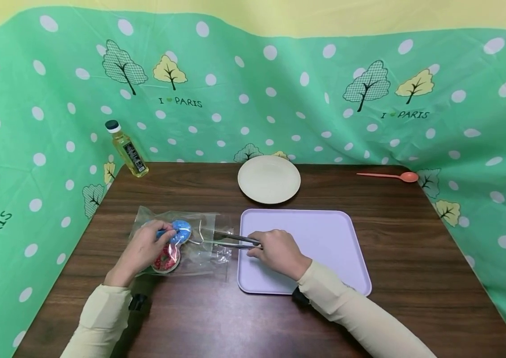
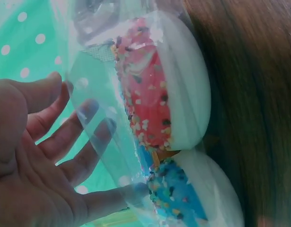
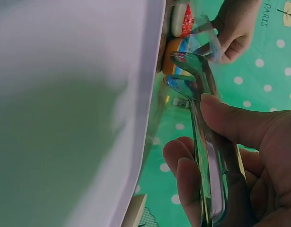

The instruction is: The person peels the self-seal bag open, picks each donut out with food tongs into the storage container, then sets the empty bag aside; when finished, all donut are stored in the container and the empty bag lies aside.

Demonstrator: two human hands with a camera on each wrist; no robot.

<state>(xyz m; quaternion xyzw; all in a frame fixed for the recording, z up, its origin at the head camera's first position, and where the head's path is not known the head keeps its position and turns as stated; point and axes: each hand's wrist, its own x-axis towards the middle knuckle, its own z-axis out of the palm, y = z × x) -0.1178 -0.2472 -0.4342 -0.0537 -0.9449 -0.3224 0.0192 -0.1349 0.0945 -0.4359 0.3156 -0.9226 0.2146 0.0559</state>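
Note:
A clear plastic bag [image 1: 199, 266] lies on the left of the table, its mouth toward the tray. Inside are a blue-iced doughnut [image 1: 182, 231] and a red-iced doughnut [image 1: 166, 258], both with sprinkles in the left wrist view. My left hand [image 1: 143, 248] pinches the bag's upper film between thumb and forefinger; the other fingers [image 2: 79, 165] are spread behind the film. Metal tongs [image 3: 209, 156] are gripped in my right hand [image 1: 280, 251], above the tray's left edge. Their tips, slightly apart, point into the bag's mouth, short of the doughnuts.
A lilac tray [image 1: 338, 248] lies under my right hand and forearm. Behind it sits a cream plate [image 1: 269, 180]. An oil bottle [image 1: 130, 153] stands at the back left, and an orange spoon [image 1: 408, 177] lies at the back right. A green dotted cloth [image 1: 306, 119] borders the table.

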